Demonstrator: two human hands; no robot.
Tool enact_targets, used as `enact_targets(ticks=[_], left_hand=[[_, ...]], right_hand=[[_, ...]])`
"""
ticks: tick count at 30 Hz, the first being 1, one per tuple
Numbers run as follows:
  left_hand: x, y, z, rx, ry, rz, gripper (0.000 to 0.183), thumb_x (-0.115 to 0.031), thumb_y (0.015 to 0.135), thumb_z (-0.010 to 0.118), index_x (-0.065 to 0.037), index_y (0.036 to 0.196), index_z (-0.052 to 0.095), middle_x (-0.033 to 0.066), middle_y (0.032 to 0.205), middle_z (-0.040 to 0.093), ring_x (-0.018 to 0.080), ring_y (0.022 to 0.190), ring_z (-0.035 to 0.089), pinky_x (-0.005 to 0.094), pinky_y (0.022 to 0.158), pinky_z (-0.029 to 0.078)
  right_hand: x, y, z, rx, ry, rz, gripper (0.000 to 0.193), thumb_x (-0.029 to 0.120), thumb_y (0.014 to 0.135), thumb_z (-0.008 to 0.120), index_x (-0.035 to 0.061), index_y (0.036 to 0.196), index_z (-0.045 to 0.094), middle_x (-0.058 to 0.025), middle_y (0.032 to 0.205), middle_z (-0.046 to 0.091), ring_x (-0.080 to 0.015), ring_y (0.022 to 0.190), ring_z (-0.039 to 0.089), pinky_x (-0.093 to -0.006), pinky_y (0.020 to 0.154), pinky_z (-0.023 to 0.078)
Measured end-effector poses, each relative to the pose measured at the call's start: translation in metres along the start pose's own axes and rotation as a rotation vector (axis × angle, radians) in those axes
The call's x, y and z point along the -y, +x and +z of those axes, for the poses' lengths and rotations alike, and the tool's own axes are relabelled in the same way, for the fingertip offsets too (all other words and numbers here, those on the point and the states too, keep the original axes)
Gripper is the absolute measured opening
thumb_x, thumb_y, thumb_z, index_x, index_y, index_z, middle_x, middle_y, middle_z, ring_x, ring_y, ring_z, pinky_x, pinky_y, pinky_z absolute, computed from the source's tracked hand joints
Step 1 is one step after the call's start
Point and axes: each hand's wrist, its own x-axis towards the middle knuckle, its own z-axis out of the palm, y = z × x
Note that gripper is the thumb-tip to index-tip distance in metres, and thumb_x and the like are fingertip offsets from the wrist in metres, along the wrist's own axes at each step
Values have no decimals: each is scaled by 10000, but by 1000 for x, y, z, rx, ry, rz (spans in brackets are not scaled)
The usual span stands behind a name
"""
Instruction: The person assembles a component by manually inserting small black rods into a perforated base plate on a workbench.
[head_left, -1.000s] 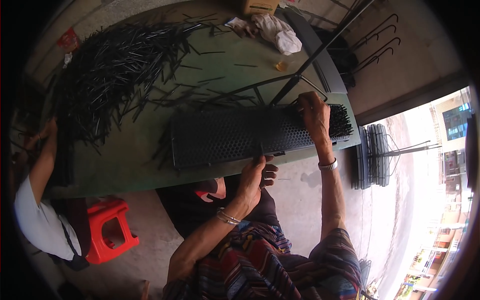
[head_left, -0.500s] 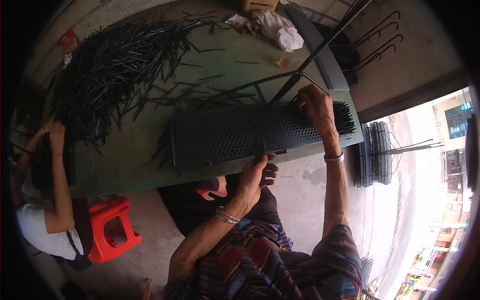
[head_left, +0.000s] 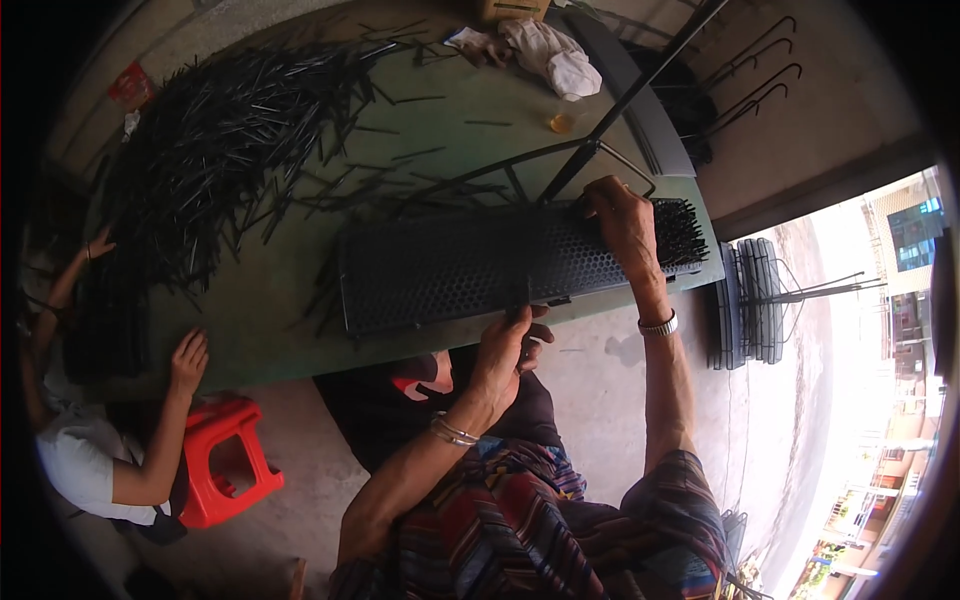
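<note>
A long black panel [head_left: 420, 268] full of small round holes lies near the table's front edge. Short black sticks [head_left: 680, 232] stand densely in its right end. Over the panel, just left of those sticks, my right hand [head_left: 625, 225] is closed with its fingers pinched downward; what its fingertips hold is too dark to name. My left hand [head_left: 503, 352] is at the panel's front edge, thumb up and fingers curled. Something thin and dark shows above that thumb, but I cannot make out what it is.
A heap of loose black sticks [head_left: 220, 150] covers the table's left. Behind the panel rises a black metal frame [head_left: 570, 172]. A white cloth [head_left: 550, 60] and a small amber-coloured cup [head_left: 562, 122] lie farther back. A co-worker's hand [head_left: 190, 360] rests near a red stool [head_left: 230, 460].
My right hand has shifted slightly left along the panel; my left hand has hardly moved. The co-worker's nearer hand has come away from the heap to the table's front edge.
</note>
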Motion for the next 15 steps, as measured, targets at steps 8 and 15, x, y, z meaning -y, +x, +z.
enact_targets(ticks=[8,15], left_hand=[[0,0,1,1,-6,-2,306,-349,958,526,-60,1032,593,63,728,618,34,492,316,188,440,225],[1,-6,6,21,22,87,290,-340,955,535,-59,1017,570,77,744,635,47,511,414,185,443,283]], right_hand=[[8,-14,11,-155,-359,-83,92,150,839,611,91,899,648,-101,850,604,-328,765,597,-401,663,466],[3,-10,19,-196,-291,69,81,187,828,623,131,866,668,-91,843,595,-311,776,590,-401,679,453]])
